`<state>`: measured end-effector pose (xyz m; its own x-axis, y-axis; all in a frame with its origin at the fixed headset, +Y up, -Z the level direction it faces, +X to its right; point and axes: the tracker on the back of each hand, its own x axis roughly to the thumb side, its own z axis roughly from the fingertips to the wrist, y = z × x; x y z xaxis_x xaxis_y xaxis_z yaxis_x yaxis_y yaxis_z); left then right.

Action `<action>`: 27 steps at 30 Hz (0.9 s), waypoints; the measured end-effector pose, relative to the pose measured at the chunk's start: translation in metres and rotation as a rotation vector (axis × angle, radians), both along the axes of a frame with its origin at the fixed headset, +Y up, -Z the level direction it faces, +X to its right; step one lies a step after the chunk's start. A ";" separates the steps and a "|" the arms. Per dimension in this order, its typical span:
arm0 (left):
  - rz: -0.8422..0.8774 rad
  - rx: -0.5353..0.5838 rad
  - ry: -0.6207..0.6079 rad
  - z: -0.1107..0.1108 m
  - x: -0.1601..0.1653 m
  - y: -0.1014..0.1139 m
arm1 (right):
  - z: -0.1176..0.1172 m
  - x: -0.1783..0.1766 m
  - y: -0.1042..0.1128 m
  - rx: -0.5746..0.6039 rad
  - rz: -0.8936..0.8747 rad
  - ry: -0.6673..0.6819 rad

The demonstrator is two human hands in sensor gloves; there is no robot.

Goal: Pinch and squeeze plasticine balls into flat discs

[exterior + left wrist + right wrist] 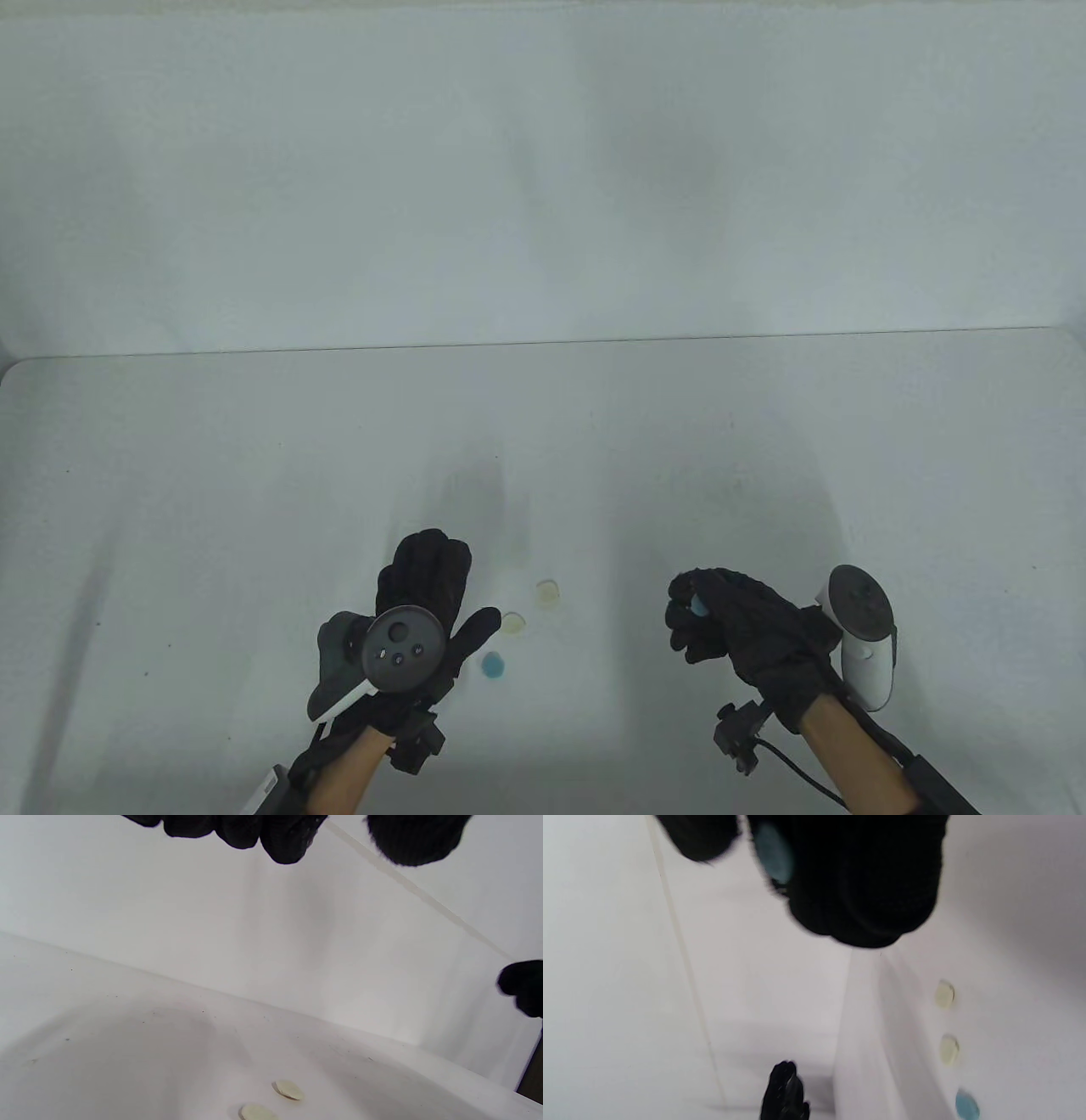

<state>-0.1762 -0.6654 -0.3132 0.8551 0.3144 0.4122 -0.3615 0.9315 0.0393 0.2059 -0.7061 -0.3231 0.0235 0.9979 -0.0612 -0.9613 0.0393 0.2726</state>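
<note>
My right hand (689, 613) is raised over the table's right side, its fingers curled and pinching a light blue plasticine piece (697, 604). In the right wrist view the blue plasticine piece (774, 854) shows between thumb and fingers (865, 887), looking flattened. My left hand (458, 586) hovers at centre-left with straight fingers and holds nothing. Just right of it on the table lie two pale yellow discs (547, 592) (513, 624) and a blue disc (493, 664). Both yellow discs (288, 1089) (256, 1113) also appear below the left fingertips (275, 844).
The white table (212, 509) ends at a far edge against a white wall (543, 170). A cable and a bracket (738, 730) hang from the right wrist. Faint specks mark the table surface.
</note>
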 end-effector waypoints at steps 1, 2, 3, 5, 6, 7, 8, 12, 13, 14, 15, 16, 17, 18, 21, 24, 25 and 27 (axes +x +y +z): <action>0.000 0.000 0.000 0.000 0.000 0.000 | 0.000 0.000 -0.001 -0.010 -0.023 0.024; 0.000 -0.002 0.000 0.000 0.000 0.000 | 0.000 -0.001 -0.001 -0.015 -0.035 0.028; -0.001 -0.002 0.000 0.000 0.000 0.000 | -0.001 -0.002 -0.001 -0.017 -0.026 0.025; -0.003 -0.004 -0.001 0.000 0.000 0.000 | -0.001 -0.003 0.000 -0.010 -0.017 0.048; -0.003 -0.005 -0.001 0.000 0.000 -0.001 | -0.001 -0.003 0.000 -0.012 -0.022 0.049; -0.003 -0.006 -0.001 0.000 0.000 -0.001 | -0.001 -0.004 0.000 -0.012 -0.035 0.053; -0.004 -0.006 -0.001 0.000 0.000 -0.001 | -0.002 -0.004 0.000 -0.014 -0.044 0.058; -0.006 -0.008 -0.003 0.000 0.001 -0.001 | -0.001 -0.003 0.004 0.005 -0.019 0.040; -0.006 -0.008 -0.003 0.000 0.001 -0.001 | -0.001 -0.003 0.006 0.010 -0.007 0.027; -0.006 -0.008 -0.003 0.000 0.001 -0.001 | 0.000 -0.004 0.008 0.019 0.022 0.010; -0.006 -0.007 -0.003 0.000 0.001 -0.001 | 0.001 -0.004 0.010 0.041 0.051 -0.010; -0.007 -0.007 -0.004 0.000 0.001 -0.001 | 0.002 -0.004 0.010 0.048 0.063 -0.021; -0.007 -0.006 -0.004 0.000 0.001 -0.001 | 0.002 -0.004 0.010 0.050 0.064 -0.041; -0.006 -0.005 -0.003 0.000 0.001 -0.001 | 0.002 -0.003 0.009 0.045 0.062 -0.051; -0.004 -0.005 -0.002 0.000 0.001 -0.001 | 0.000 -0.002 0.004 0.023 0.040 -0.033; -0.004 -0.005 -0.002 0.000 0.001 -0.001 | 0.000 -0.003 0.002 0.008 -0.012 0.020; -0.003 -0.006 -0.002 0.000 0.001 -0.001 | 0.000 -0.003 0.002 0.006 -0.006 0.018; -0.006 -0.008 -0.002 -0.001 0.001 -0.001 | -0.001 -0.003 0.003 0.022 0.033 0.017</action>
<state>-0.1753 -0.6668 -0.3140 0.8562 0.3129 0.4110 -0.3561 0.9339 0.0309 0.2025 -0.7031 -0.3237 -0.0106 0.9992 -0.0389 -0.9572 0.0011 0.2896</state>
